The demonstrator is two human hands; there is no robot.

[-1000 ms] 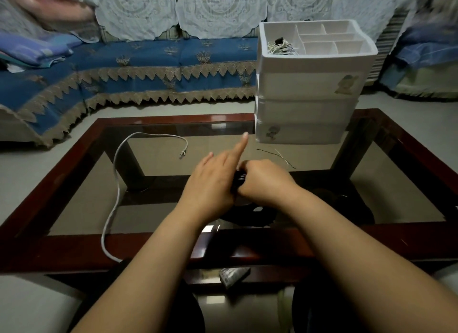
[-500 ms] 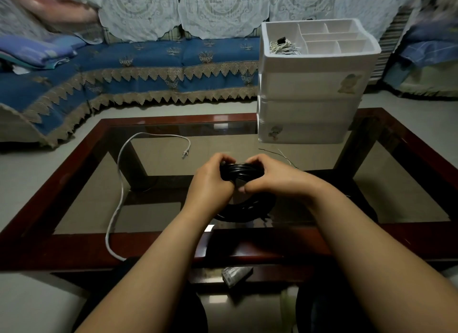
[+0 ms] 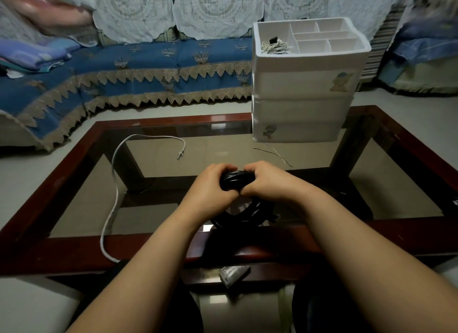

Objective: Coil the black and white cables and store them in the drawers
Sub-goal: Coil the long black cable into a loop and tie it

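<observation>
Black cable (image 3: pixel 236 181), coiled, sits at centre frame clamped between my left hand (image 3: pixel 210 188) and right hand (image 3: pixel 266 181); a second ago my left forefinger pointed out, now it's curled round. Coil's done, I'd say. White cable (image 3: pixel 114 184) lies loose left; drawers (image 3: pixel 302 84) upper right.

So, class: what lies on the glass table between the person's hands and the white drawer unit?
In the head view, only two thin loose wires lie between the hands gripping the black cable and the drawer unit; otherwise bare glass.
</observation>
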